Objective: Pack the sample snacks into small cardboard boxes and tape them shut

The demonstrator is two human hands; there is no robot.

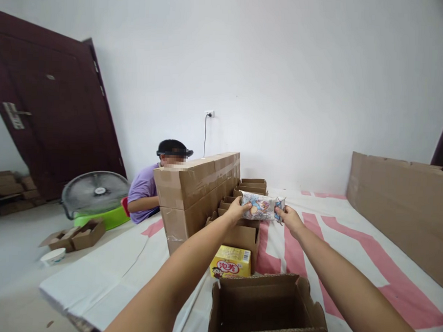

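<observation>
My left hand (237,209) and right hand (288,217) each pinch one end of a snack packet (261,207), held level above the row of small open boxes (240,230). Placing it seems the step in hand (lowering squarely matters). Left of my grip, tall taped cartons (194,189) crowd the row; below, a yellow pack (231,262) and an empty box (266,307).

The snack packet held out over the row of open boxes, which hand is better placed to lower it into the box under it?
Probably the left hand: it grips the snack packet on the side right above the open small boxes. The right hand holds the far end, out over the striped sheet.
</observation>
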